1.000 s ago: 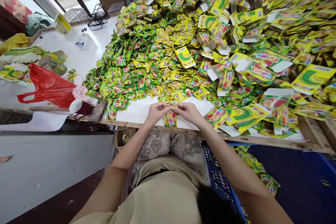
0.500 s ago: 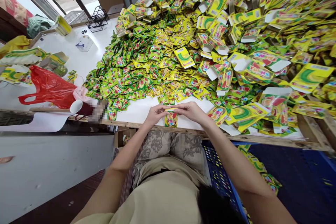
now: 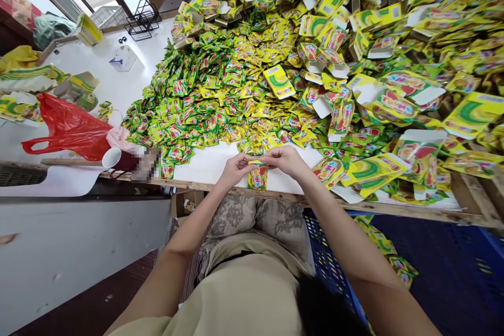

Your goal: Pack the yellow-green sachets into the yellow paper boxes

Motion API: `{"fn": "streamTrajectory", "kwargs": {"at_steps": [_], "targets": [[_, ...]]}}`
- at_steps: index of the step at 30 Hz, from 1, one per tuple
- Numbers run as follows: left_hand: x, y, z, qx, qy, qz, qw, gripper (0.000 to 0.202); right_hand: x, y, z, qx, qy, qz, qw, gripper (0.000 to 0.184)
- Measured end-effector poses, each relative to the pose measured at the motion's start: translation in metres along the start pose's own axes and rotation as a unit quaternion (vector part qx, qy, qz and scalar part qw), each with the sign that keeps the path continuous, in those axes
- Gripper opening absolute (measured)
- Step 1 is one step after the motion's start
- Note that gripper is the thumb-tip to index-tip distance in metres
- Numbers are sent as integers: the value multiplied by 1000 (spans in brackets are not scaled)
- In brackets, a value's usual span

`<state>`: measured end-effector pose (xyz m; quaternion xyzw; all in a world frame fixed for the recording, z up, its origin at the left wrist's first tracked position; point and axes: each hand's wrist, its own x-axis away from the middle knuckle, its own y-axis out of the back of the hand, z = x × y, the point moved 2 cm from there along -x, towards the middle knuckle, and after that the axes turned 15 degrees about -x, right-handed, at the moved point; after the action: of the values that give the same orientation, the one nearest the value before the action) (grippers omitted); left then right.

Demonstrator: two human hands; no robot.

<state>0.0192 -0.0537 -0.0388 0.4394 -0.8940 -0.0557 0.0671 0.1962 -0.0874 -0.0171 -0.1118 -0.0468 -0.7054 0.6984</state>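
Note:
Both of my hands pinch the top end of one small yellow-and-green candy box [image 3: 258,177] at the table's front edge. My left hand [image 3: 236,169] grips its upper left corner, thumb and fingers together. On the upper right, my right hand [image 3: 285,161] has its fingertips closed at the same top edge. The box hangs upright with its printed front towards me; its top flap is partly hidden by my fingers. Just beyond lies a heap of small green and yellow candy sachets [image 3: 185,100]. A closed yellow box [image 3: 279,82] rests on that heap.
Many candy boxes, some with open flaps [image 3: 419,152], are piled on the right. At left are a red plastic bag [image 3: 73,128], a cup [image 3: 118,160] and a black wire rack [image 3: 144,20]. A blue crate [image 3: 328,257] stands below the table's wooden edge [image 3: 378,209].
My right fingers have drawn slightly back along the top of the candy box, and more of its printed front shows. The camera view has shifted a little.

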Motion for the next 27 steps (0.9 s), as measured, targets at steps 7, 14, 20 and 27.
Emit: {"fn": "streamTrajectory", "kwargs": {"at_steps": [7,14,20,27], "targets": [[0,0,-1,13,0,7,1000,34,17,-5,-6,56,81,-61,993,34],[2,0,-6,-1,0,-9,1000,32,38,-11,-12,75,198,-51,976,25],[0,0,-12,-36,-43,-31,998,28,42,-17,-16,56,199,-51,977,25],[12,-11,-4,-30,35,-15,999,50,37,-19,-18,-35,158,-81,984,25]]}}
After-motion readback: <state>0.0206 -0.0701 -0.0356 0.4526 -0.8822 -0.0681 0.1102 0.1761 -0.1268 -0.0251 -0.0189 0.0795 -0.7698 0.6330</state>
